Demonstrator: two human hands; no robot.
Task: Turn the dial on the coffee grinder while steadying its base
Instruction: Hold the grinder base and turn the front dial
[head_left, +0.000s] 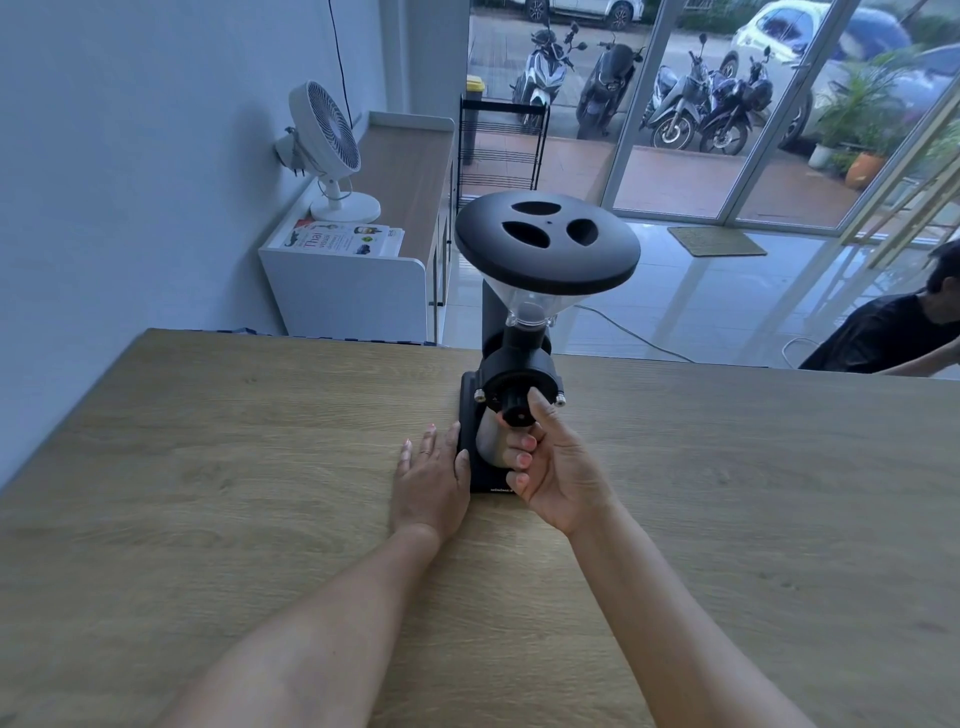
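A black coffee grinder (524, 358) stands upright on the wooden table (208, 467), with a wide black lid (545, 239) over a clear funnel hopper. Its small black dial (517, 408) faces me on the front of the round grinding head. My right hand (558, 467) pinches that dial between thumb and forefinger, the other fingers curled below it. My left hand (431, 475) lies flat on the table, fingers spread, with its thumb side pressed against the left edge of the black base (480, 480). The right part of the base is hidden by my right hand.
The table's far edge runs just behind the grinder. Beyond it stand a white cabinet with a white fan (324, 150) and a book, and a black wire rack (501, 145). A person in a black top (893, 332) crouches at the right, beyond the table.
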